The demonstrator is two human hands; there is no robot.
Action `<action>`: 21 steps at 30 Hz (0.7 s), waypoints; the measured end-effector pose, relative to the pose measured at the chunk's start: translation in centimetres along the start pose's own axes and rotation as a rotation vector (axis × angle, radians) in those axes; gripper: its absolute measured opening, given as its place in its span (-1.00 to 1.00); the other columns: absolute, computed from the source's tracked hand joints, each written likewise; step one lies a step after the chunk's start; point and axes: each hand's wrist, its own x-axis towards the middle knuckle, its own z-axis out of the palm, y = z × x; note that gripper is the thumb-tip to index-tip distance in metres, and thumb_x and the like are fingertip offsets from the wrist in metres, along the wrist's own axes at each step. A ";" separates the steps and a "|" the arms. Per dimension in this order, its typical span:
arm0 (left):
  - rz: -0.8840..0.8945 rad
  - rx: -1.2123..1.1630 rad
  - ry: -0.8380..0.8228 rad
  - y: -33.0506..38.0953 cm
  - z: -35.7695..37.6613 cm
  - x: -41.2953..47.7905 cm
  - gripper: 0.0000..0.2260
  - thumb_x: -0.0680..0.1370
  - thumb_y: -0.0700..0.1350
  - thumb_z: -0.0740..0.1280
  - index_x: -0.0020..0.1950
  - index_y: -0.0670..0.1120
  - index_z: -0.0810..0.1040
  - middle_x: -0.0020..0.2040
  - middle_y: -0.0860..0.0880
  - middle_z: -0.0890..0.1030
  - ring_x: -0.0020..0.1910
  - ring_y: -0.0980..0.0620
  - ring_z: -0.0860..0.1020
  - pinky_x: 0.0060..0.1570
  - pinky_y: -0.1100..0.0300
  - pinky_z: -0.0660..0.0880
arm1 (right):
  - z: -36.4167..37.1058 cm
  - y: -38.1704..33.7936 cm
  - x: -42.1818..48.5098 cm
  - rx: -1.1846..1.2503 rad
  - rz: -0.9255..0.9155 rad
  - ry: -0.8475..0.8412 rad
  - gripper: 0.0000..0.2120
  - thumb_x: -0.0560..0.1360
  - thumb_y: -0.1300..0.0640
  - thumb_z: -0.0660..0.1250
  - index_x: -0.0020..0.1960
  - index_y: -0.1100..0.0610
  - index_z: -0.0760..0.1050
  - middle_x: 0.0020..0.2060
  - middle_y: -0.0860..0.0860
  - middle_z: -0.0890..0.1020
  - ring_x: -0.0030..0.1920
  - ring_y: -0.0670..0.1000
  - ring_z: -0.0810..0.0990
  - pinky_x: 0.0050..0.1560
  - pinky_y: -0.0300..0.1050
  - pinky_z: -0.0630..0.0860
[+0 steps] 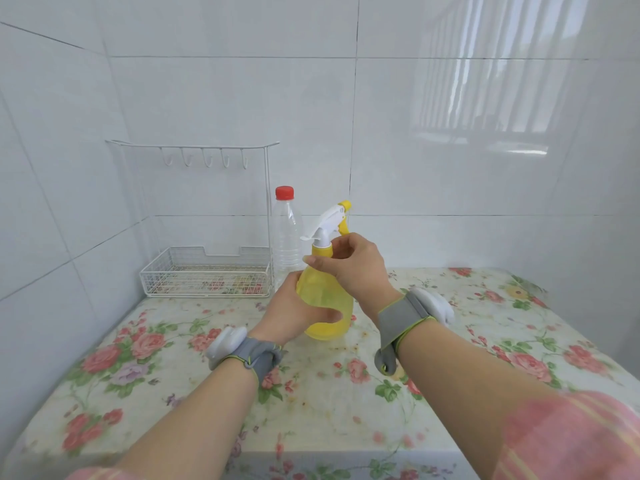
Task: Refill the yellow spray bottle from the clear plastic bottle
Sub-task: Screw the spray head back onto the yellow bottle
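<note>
White glossy tiles cover two walls that meet in a corner at the back left. Below them a table is spread with a pale cloth printed with pink roses and green leaves.

Near the middle of the table stands the spray bottle – yellow, see-through, pear-shaped and upright, its base seemingly on the cloth. Its white spray head has a yellow trigger and a yellow nozzle tip, and the nozzle points away towards the back wall.

The left hand grips the bottle's wide body from the left, with the thumb lying across the front and the fingers wrapped round the far side. The right hand comes in from the right and is curled round the neck just under the spray head, its forefinger stretched across the front towards the left.

Behind the spray bottle and a little to its left stands the clear bottle, upright, with its red cap on. How much it holds cannot be made out.

Just beside it, in the corner, stands a white wire rack – a shallow basket at the bottom and a row of five hooks along the top bar.

Each wrist wears a grey strap edged in green, carrying a white plastic unit. Pink striped sleeves show at the lower edge.
</note>
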 end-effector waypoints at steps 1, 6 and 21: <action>-0.003 -0.008 0.004 0.1 -0.1 0.1 -0.24 0.18 -0.05 0.58 0.30 -0.02 0.33 0.12 0.05 0.52 0.04 0.05 0.50 -0.23 0.27 0.39 | -0.1 -0.1 0.0 0.013 -0.002 -0.027 -0.53 0.27 0.00 0.61 0.09 0.13 0.59 -0.04 -0.01 0.67 0.00 -0.02 0.63 0.10 -0.05 0.58; 0.007 -0.031 0.008 0.4 -0.7 -0.1 -0.25 0.17 -0.05 0.60 0.29 -0.01 0.35 0.10 0.05 0.54 0.02 0.05 0.52 -0.17 0.21 0.42 | -0.4 -0.3 -0.4 0.092 -0.009 -0.066 -0.74 0.40 0.03 0.52 0.06 0.07 0.67 -0.03 -0.03 0.72 0.08 0.02 0.66 0.22 0.02 0.56; 0.011 -0.006 0.013 0.6 -0.3 -0.1 -0.23 0.16 -0.06 0.59 0.30 -0.02 0.34 0.13 0.02 0.54 0.07 0.02 0.51 -0.06 0.15 0.44 | 0.1 -0.7 -0.6 -0.020 -0.059 0.086 -0.66 0.33 -0.02 0.56 0.02 0.13 0.66 -0.10 0.00 0.71 -0.03 -0.01 0.66 0.06 -0.10 0.58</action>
